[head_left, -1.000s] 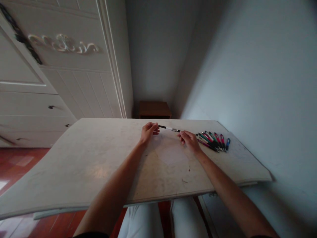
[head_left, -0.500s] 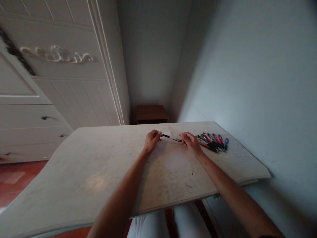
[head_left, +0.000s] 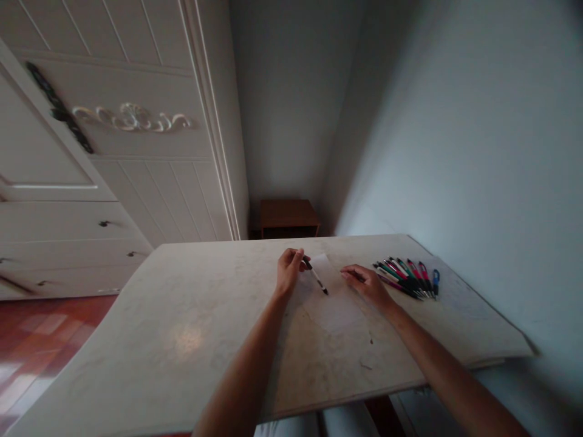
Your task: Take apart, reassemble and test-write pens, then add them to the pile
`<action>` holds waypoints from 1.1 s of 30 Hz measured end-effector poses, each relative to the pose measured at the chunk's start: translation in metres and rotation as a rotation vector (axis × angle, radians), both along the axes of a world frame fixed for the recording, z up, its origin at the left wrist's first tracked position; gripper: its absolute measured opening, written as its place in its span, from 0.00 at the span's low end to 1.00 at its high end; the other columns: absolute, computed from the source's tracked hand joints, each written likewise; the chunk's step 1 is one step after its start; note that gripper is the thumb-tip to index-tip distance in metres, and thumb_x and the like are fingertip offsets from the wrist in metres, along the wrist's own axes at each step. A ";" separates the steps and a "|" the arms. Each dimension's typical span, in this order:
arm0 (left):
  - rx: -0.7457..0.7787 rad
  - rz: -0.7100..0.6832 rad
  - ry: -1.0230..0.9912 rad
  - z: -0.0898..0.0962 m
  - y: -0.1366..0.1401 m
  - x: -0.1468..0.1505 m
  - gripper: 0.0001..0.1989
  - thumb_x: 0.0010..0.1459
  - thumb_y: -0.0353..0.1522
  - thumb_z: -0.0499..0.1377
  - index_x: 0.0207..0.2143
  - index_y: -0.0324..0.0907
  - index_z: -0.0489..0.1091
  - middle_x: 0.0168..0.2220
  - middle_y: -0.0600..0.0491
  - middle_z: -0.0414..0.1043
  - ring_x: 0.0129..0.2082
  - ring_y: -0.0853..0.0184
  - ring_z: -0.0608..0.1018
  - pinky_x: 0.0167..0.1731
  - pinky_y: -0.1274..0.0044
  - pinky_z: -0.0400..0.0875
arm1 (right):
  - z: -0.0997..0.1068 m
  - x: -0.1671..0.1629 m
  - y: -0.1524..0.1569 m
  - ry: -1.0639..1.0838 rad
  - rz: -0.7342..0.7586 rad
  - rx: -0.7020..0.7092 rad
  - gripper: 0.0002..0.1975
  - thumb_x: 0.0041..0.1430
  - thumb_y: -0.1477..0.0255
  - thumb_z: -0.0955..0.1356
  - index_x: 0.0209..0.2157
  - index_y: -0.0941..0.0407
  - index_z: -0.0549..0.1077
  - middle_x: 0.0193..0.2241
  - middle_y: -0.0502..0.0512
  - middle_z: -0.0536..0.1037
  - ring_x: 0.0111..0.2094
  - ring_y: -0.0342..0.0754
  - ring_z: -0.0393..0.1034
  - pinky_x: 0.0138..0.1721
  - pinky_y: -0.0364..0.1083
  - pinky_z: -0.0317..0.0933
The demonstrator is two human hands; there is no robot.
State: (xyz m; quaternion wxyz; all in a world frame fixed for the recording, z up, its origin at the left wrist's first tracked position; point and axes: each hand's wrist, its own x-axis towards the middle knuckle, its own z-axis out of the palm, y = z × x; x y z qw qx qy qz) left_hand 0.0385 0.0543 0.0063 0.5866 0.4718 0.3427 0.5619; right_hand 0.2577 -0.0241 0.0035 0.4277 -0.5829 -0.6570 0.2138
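A slim pen [head_left: 316, 278] with a pale barrel and black ends hangs from my left hand [head_left: 289, 270], which pinches its upper end. Its lower tip slants down and to the right over a white sheet of paper [head_left: 334, 312]. To the right of the pen, and apart from it, is my right hand [head_left: 364, 281]. The fingers there are drawn together in a pinch; a dark bit shows among them, too small to name. Just beyond that hand several pens [head_left: 410, 278] in black, green, pink and blue lie fanned out together.
The pale tabletop [head_left: 200, 303] carries small dark scraps [head_left: 370, 342] near its front edge. A paper with writing [head_left: 464, 297] lies at the right by the wall [head_left: 478, 152]. A white cabinet [head_left: 168, 188] stands at left, and a brown wooden stand [head_left: 290, 212] beyond the table.
My right hand has come away from the pen's end and moved right. The pen, still in my left hand, has swung from nearly level to tip-down. The camera view has shifted slightly.
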 end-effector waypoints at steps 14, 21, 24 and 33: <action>0.012 -0.017 0.038 0.014 -0.004 -0.003 0.22 0.51 0.49 0.62 0.31 0.38 0.72 0.22 0.56 0.68 0.15 0.77 0.66 0.14 0.83 0.57 | -0.004 -0.004 0.001 0.006 0.056 0.039 0.14 0.57 0.62 0.67 0.36 0.58 0.76 0.27 0.54 0.77 0.27 0.45 0.69 0.29 0.43 0.62; 0.184 -0.169 0.269 0.022 -0.030 0.011 0.18 0.51 0.46 0.63 0.29 0.38 0.74 0.21 0.53 0.71 0.14 0.74 0.68 0.15 0.81 0.62 | 0.006 -0.014 -0.008 0.184 0.128 0.004 0.19 0.60 0.56 0.64 0.43 0.57 0.72 0.23 0.49 0.70 0.21 0.42 0.62 0.24 0.41 0.57; 0.276 -0.151 0.381 0.015 -0.043 0.020 0.15 0.52 0.43 0.63 0.32 0.39 0.74 0.22 0.54 0.73 0.16 0.73 0.69 0.17 0.81 0.63 | 0.008 -0.017 -0.010 0.174 0.197 0.002 0.20 0.61 0.54 0.62 0.35 0.57 0.73 0.22 0.50 0.70 0.22 0.42 0.62 0.25 0.42 0.56; 0.674 0.036 0.697 0.010 -0.055 0.021 0.09 0.53 0.40 0.64 0.33 0.46 0.75 0.25 0.55 0.75 0.21 0.71 0.71 0.26 0.80 0.63 | 0.005 -0.021 -0.007 0.169 0.262 0.007 0.26 0.60 0.49 0.60 0.24 0.56 0.68 0.19 0.47 0.66 0.21 0.42 0.59 0.25 0.42 0.54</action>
